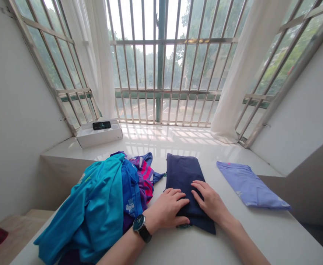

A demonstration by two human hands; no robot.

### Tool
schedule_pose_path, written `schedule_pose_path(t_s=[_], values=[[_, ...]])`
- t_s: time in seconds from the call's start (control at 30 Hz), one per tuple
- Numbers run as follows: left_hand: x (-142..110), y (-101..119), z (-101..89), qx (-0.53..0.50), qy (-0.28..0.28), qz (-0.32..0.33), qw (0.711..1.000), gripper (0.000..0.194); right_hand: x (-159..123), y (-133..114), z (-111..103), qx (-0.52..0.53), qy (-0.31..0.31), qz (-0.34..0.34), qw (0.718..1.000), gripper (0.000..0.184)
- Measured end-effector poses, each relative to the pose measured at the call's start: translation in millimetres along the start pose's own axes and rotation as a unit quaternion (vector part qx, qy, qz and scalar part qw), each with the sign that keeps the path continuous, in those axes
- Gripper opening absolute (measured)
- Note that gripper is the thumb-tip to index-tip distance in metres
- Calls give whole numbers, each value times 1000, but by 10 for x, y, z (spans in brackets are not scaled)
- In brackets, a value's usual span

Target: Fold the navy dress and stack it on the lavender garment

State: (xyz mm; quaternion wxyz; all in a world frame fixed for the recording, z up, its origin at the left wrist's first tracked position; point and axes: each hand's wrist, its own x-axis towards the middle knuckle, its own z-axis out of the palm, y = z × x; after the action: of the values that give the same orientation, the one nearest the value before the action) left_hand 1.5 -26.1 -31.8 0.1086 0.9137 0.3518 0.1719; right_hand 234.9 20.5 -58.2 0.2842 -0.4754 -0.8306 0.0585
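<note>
Left hand (165, 208) and right hand (209, 200), grips open, lie flat on folded navy garment (185, 173) at 12 o'clock, pressing its fold down; loose clothes pile (103, 195) at 9 o'clock, folded lilac garment (249, 186) at 2 o'clock on counter (263, 235)

Matt navy cloth (183, 173) on glossy white sill (161, 141)

We are finding nothing we can read clearly. Left of the folded navy garment (185, 184), a white print (129, 207) is showing on the blue shirt (130, 184), probably lettering but too small to make out; right of it, the lavender garment (249, 186) is showing only tiny pink marks.
</note>
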Motion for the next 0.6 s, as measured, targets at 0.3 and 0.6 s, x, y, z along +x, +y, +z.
schedule_pose_path(t_s=[0.3,0.6], values=[[-2,-98,-143,-65,-27,15,997,59,4,-122,-161,34,-63,24,997,26],[-20,-53,-158,-49,-25,-9,998,29,-3,-106,-200,68,-101,24,992,28]])
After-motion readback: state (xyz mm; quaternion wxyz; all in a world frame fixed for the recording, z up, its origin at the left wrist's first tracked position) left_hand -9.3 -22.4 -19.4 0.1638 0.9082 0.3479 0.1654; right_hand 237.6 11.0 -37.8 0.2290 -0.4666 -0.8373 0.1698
